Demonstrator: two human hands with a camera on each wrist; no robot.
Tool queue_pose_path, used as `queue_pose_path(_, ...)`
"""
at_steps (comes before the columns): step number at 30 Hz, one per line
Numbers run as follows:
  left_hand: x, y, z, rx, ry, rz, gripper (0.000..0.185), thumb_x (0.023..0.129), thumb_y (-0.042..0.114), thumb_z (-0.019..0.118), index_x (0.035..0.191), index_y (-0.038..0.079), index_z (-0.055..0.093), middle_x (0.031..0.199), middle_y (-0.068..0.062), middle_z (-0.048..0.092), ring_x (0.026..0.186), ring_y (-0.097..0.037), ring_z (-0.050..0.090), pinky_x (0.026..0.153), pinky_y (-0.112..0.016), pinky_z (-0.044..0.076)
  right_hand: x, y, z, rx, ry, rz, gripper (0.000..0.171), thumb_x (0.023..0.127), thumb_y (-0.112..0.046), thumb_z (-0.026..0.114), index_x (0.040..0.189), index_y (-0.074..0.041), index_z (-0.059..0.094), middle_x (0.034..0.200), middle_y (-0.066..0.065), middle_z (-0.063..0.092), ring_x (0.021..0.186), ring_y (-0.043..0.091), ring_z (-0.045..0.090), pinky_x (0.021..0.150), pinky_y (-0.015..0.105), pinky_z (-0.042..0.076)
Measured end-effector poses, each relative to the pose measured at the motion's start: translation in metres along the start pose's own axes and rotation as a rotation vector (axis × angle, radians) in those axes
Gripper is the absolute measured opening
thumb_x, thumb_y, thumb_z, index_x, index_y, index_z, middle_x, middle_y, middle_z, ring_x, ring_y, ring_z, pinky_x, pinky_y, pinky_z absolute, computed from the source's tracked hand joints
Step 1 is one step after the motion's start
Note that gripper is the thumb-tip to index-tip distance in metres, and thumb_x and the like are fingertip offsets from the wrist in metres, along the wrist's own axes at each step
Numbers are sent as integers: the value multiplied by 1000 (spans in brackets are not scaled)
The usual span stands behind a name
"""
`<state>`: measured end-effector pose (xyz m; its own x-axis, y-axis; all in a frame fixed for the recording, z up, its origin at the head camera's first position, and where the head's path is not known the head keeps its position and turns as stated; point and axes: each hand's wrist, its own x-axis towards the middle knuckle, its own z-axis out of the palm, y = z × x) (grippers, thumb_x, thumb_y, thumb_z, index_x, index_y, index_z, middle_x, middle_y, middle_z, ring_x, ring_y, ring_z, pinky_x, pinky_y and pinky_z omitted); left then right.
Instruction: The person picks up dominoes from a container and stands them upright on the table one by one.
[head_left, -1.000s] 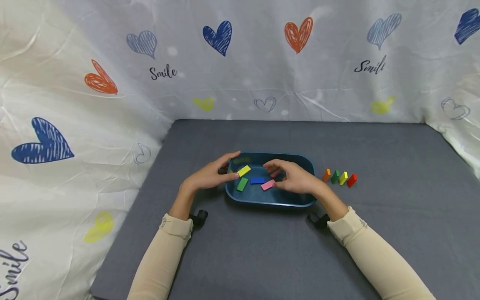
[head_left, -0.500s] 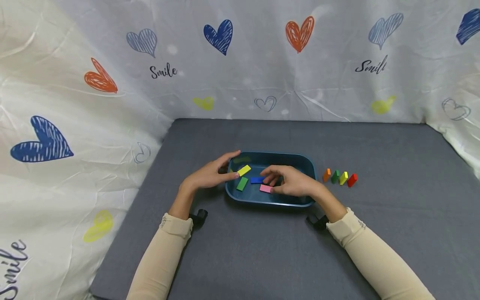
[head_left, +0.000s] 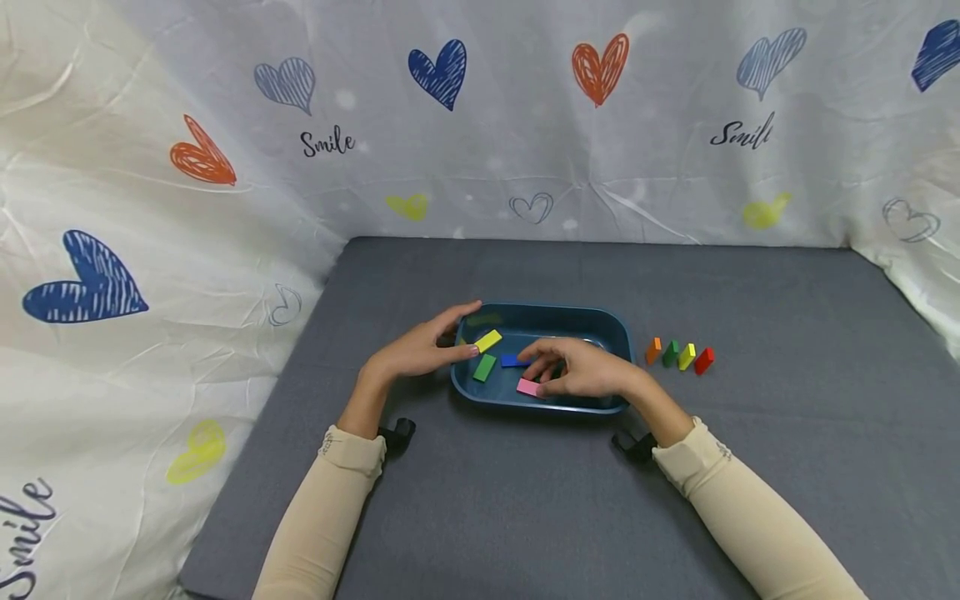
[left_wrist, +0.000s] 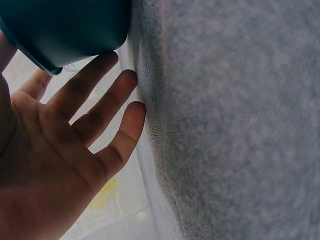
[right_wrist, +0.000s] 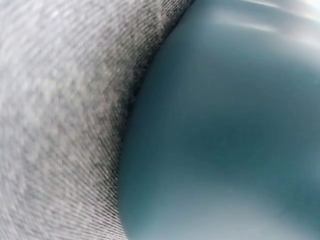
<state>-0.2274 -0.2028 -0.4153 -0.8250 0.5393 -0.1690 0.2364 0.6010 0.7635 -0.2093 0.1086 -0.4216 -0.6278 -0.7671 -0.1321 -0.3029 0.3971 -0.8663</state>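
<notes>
A dark blue tray [head_left: 577, 311] sits on the grey mat [head_left: 480, 500] in the head view. In it lie a yellow block [head_left: 488, 341], a green block [head_left: 484, 367], a blue block [head_left: 512, 360] and a pink block [head_left: 527, 387]. My right hand [head_left: 542, 385] reaches into the tray and pinches the pink block near the front rim. My left hand [head_left: 453, 333] rests with straight fingers against the tray's left rim, by the yellow block. The left wrist view shows the left hand [left_wrist: 75, 150] spread beside the tray's corner [left_wrist: 65, 25]. The right wrist view shows only the tray wall [right_wrist: 225, 140] and mat.
To the right of the tray stand an orange block [head_left: 654, 350], a green block [head_left: 671, 352], a yellow block [head_left: 686, 356] and a red block [head_left: 703, 360] in a row. A heart-printed cloth [head_left: 525, 125] walls the mat at the back and both sides.
My right hand has drawn the pink block toward the tray's front rim and slightly left. The left hand and the other blocks have stayed put.
</notes>
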Motion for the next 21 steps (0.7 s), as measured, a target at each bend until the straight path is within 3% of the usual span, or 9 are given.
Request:
queue_pose_path(8, -1, 1, 1, -17, -7, 18, 76, 100, 44, 64, 162, 36, 22, 169, 0, 23, 151, -42, 33, 117, -63, 34, 0, 0, 2, 69, -56, 10, 46, 100, -19, 67, 143, -4, 57, 126, 13, 71, 112, 22, 69, 92, 32, 57)
queue_pose_path(21, -2, -1, 0, -32, -13, 23, 75, 100, 45, 64, 162, 38, 22, 169, 1, 23, 152, -40, 32, 117, -62, 35, 2, -2, 3, 134, -178, 21, 39, 103, -18, 62, 140, -4, 59, 126, 10, 72, 114, 18, 69, 98, 34, 56)
